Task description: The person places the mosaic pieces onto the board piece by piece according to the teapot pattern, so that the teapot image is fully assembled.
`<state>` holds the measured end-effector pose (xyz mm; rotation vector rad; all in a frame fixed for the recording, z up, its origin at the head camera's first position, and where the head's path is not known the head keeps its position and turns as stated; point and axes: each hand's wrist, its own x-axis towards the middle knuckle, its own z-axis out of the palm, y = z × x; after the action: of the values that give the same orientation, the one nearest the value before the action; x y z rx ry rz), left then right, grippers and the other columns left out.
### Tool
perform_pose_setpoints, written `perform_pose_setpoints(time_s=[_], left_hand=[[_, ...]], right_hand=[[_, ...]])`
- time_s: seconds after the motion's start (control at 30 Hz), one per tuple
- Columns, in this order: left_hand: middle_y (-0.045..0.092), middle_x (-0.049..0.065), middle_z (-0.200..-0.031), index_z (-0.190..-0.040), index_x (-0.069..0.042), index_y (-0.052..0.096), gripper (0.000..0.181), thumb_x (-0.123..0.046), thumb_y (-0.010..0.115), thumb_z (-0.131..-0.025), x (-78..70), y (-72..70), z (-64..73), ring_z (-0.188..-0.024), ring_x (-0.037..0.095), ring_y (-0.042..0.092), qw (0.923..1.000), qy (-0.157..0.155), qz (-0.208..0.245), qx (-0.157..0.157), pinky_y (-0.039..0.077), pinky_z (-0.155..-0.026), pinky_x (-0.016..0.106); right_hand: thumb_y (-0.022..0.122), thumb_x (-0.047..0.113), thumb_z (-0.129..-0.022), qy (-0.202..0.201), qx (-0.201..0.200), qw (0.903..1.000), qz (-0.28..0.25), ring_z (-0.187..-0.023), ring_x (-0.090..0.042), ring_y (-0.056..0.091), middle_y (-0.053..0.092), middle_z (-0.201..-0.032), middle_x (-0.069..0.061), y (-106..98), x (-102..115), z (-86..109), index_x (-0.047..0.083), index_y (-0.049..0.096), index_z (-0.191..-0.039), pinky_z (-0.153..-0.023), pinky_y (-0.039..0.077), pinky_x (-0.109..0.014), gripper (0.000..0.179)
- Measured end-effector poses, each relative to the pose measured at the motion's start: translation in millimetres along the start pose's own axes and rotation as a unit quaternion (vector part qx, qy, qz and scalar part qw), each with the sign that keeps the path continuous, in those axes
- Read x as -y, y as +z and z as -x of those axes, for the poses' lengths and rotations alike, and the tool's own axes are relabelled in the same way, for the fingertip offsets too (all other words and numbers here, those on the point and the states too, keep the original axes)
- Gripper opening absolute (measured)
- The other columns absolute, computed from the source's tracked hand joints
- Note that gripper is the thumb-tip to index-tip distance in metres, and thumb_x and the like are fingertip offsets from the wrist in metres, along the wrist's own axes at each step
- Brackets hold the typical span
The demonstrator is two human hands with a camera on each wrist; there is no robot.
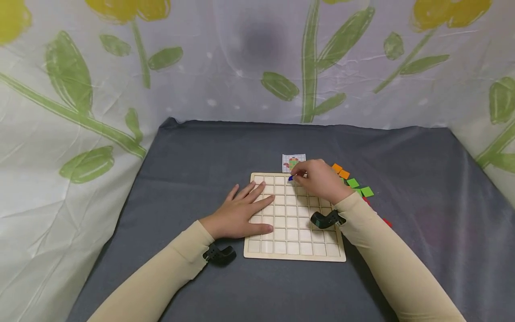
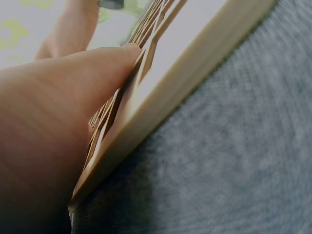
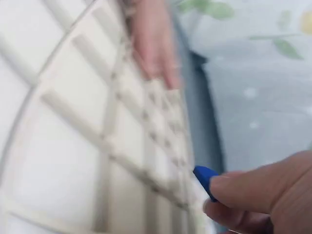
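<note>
A pale wooden grid board (image 1: 292, 247) with square cells lies on the dark cloth. My left hand (image 1: 241, 214) rests on its left side with the fingers spread, and the left wrist view shows the thumb (image 2: 109, 68) on the board's ridges. Over the board's far edge, my right hand (image 1: 319, 179) pinches a small blue tile (image 3: 205, 180) between thumb and fingers. Just beyond that edge lies a small printed picture card (image 1: 286, 162), partly hidden by the right hand.
Orange tiles (image 1: 344, 174), green tiles (image 1: 367, 192) and red tiles (image 1: 387, 222) lie right of the board, some hidden under the right arm. A grey cloth (image 1: 201, 156) covers the table. Behind it hangs a flower-patterned curtain (image 1: 225, 67).
</note>
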<state>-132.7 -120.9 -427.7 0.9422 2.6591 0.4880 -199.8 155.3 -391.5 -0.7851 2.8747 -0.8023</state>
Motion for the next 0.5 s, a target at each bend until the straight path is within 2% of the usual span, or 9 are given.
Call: perform_pose_setpoints(time_s=[0.13, 0.33, 0.5], left_hand=[[0.003, 0.002, -0.178, -0.167, -0.033, 0.030, 0.084, -0.075, 0.051, -0.098, 0.2, 2.0, 0.1, -0.164, 0.026, -0.004, 1.0000, -0.001, 0.007, 0.001, -0.005, -0.125, 0.066], [0.003, 0.003, -0.178, -0.168, -0.032, 0.029, 0.084, -0.075, 0.050, -0.099, 2.9, 3.5, -0.5, -0.164, 0.026, -0.004, 1.0000, 0.001, -0.001, -0.005, -0.004, -0.125, 0.066], [0.000, 0.000, -0.178, -0.168, -0.035, 0.025, 0.085, -0.077, 0.048, -0.098, 1.8, 2.1, 0.1, -0.164, 0.023, -0.007, 1.0000, -0.006, -0.003, 0.005, -0.005, -0.126, 0.063]], right_hand=[[0.070, 0.008, -0.099, -0.007, 0.008, 0.9998, 0.014, -0.084, -0.019, 0.069, 0.078, -0.099, -0.006, 9.5, -1.9, -1.9, 0.007, 0.082, -0.102, -0.081, 0.059, -0.041, 0.012], [0.073, 0.008, -0.098, -0.007, 0.006, 1.0000, -0.002, -0.085, -0.021, 0.069, 0.075, -0.095, -0.007, 17.2, -2.2, -1.1, 0.005, 0.082, -0.101, -0.081, 0.059, -0.040, 0.009], [0.075, 0.006, -0.097, -0.016, -0.007, 0.9998, 0.004, -0.086, -0.022, 0.070, 0.076, -0.095, -0.007, 19.2, -2.3, 0.4, 0.005, 0.083, -0.101, -0.080, 0.060, -0.039, 0.010]])
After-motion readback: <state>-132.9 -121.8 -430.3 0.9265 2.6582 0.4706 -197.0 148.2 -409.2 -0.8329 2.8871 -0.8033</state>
